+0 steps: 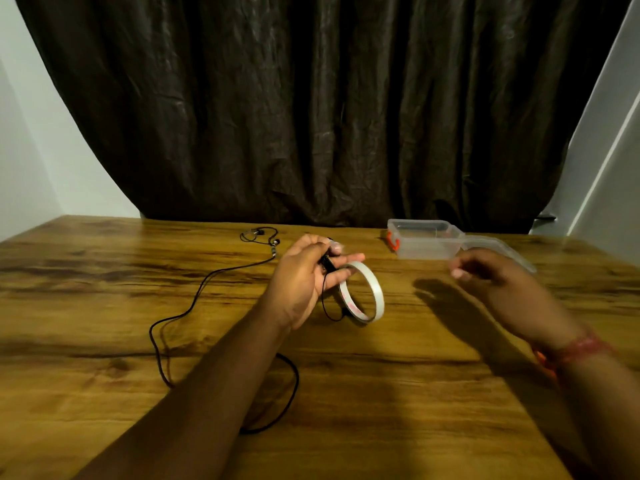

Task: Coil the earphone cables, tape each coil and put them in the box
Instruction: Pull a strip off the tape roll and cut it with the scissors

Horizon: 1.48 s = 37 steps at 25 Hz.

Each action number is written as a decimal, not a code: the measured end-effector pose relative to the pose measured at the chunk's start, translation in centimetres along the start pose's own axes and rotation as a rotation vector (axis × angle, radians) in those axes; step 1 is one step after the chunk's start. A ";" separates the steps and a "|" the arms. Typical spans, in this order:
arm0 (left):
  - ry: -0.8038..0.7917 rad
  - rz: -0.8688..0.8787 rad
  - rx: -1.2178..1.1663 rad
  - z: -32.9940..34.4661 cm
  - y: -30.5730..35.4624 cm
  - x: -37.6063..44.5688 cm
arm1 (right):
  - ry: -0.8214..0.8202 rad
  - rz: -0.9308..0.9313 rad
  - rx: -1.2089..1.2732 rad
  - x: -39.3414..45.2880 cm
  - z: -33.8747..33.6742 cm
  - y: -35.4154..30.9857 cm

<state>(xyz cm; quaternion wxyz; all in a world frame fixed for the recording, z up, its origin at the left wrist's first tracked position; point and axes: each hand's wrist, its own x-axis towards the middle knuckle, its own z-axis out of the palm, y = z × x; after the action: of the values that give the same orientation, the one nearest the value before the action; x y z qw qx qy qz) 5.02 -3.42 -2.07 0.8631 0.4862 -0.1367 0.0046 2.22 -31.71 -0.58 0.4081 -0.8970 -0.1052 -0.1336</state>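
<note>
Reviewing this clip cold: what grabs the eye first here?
The left hand at table centre, gripping a black earphone cable that trails left, with a tape roll beside its fingers. The blurred right hand hovers before the clear open box, far right.

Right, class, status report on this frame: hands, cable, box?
Left hand grips earphone cable and tape roll. Right hand blurred, empty. Box open, nothing blocking.

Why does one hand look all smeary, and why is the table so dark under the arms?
In the head view, the right hand is blurred, most likely from moving; the left hand, gripping the earphone cable with the tape roll on its fingers, looks sharper. Both arms cast dark shadows on the table, and the wide lens bends the table's far edge.
</note>
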 end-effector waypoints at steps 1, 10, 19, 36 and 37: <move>-0.012 -0.008 0.027 0.1 -0.1 0.0 | 0.030 0.006 -0.155 -1.2 -1.6 1.1; -0.076 -0.062 0.083 0.8 -0.2 -0.6 | 0.056 0.147 -0.863 -6.5 -3.1 9.0; -0.085 -0.089 -0.042 0.5 -0.3 -0.5 | -0.126 0.194 -0.877 -5.0 -3.1 4.2; -0.077 -0.104 -0.019 0.5 -0.2 -0.4 | -0.067 0.186 -0.304 -5.2 -1.0 -1.5; -0.078 -0.105 -0.017 0.5 -0.2 -0.4 | -0.061 0.170 -0.234 -5.3 -0.4 -2.1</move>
<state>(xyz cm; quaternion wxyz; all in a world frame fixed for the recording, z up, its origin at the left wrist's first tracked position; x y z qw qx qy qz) 4.51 -3.89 -2.12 0.8601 0.4853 -0.1448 -0.0607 -3.51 -31.05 -0.61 0.3072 -0.9478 -0.0249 -0.0823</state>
